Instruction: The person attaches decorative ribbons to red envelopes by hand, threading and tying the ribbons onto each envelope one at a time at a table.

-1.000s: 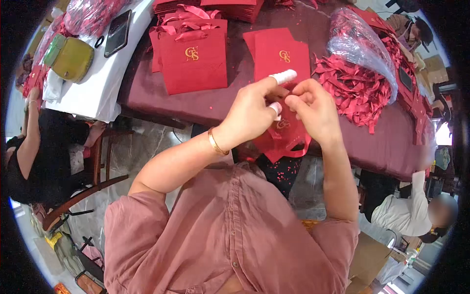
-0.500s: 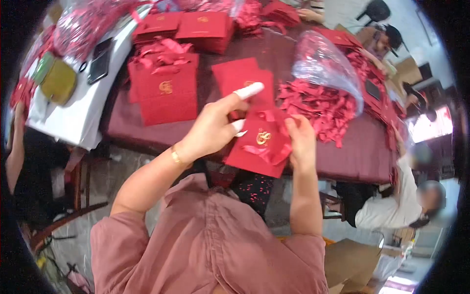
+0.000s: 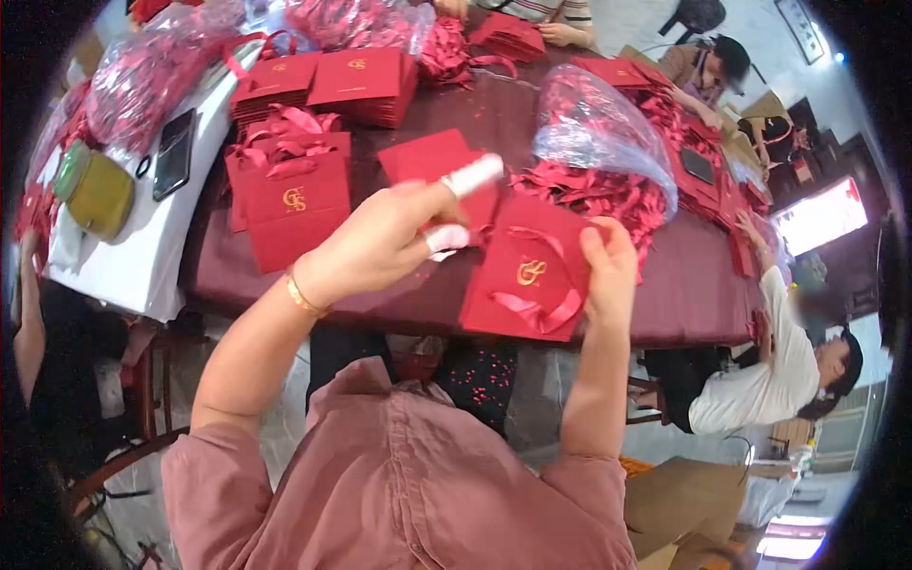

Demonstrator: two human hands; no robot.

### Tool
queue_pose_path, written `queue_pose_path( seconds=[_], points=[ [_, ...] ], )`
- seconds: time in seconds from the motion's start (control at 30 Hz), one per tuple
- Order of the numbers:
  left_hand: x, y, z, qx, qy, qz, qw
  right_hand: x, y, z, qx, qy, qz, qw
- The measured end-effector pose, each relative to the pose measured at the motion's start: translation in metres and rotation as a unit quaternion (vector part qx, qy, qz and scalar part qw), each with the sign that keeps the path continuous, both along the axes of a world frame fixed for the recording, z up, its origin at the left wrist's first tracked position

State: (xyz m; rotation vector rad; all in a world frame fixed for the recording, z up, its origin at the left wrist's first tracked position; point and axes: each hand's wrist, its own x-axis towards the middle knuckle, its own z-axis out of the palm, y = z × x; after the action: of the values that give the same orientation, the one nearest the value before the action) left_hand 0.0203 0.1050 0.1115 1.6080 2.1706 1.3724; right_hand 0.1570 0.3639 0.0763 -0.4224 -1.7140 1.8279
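Observation:
My right hand (image 3: 613, 271) grips the right edge of a red paper gift bag (image 3: 508, 290), thumb on its front. The bag has a gold emblem and a loop of red ribbon handle (image 3: 553, 309) hanging across its face. To the left of the bag is my left hand (image 3: 370, 237), apart from it. White covers sit on its index finger (image 3: 473, 177) and thumb, which are spread; the other fingers are curled and partly hidden. Flat red bags (image 3: 427, 157) lie on the table just beyond this hand.
Red bags with ribbon handles (image 3: 294, 195) and stacked folded bags (image 3: 361, 87) stand at left. A plastic bag of red ribbons (image 3: 603, 128) lies open at right. On a white surface are a phone (image 3: 175, 154) and a jar (image 3: 93, 192). Other people sit around the table (image 3: 674, 304).
My left hand has drawn away to the left from the gift bag. The bag, in my right hand, now shows more of its front. The whole view has shifted slightly.

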Motion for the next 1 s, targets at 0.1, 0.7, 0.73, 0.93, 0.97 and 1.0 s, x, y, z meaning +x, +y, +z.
queue_pose_path(
  seconds=[0.1,0.7,0.73,0.93,0.97,1.0],
  points=[
    [0.013,0.0,0.008,0.076,0.015,0.083,0.993,-0.001,0.006,0.002,-0.017,0.004,-0.019,1.0],
    [0.031,0.003,-0.016,-0.036,-0.184,-0.112,0.976,-0.007,-0.016,-0.013,0.089,-0.021,-0.048,0.995],
    [0.031,0.004,-0.016,-0.037,-0.185,-0.122,0.975,-0.007,-0.018,-0.013,0.114,-0.019,-0.041,0.992],
    [0.035,0.008,-0.026,-0.06,-0.044,-0.114,0.991,-0.002,-0.02,-0.012,0.15,-0.044,-0.006,0.988],
    [0.036,0.007,-0.03,-0.066,0.033,-0.104,0.992,-0.002,-0.02,-0.013,0.156,-0.048,-0.001,0.987],
    [0.038,0.005,-0.03,-0.086,0.114,-0.079,0.987,-0.001,-0.02,-0.013,0.156,-0.051,0.0,0.986]
  ],
)
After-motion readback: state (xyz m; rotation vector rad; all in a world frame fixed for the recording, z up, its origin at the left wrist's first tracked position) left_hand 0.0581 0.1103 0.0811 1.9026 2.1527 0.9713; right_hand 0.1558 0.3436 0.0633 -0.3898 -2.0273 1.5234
